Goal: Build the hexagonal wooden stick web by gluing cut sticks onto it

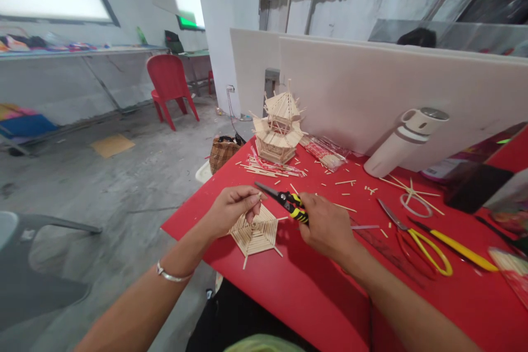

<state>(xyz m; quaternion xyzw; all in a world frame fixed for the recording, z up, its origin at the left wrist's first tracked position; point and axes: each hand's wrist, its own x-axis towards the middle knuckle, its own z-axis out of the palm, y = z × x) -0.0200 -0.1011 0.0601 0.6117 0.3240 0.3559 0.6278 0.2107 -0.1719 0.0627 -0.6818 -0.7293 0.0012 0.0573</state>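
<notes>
My right hand is closed around the black-and-yellow handles of a pair of shears, their dark blades pointing left toward my other hand. With thumb and fingers pinched, my left hand holds a small pale stick piece, mostly hidden by the fingertips. Below it on the red table lies a flat web-shaped panel of thin wooden sticks, with a few stick ends jutting past its rim. The left hand covers part of that panel. Farther back stands a tiered stick pagoda.
Loose sticks and a stick packet lie beside the pagoda. On the right are a white flask, red-and-yellow scissors, a yellow-handled tool and a clear ring. White boards border the red table.
</notes>
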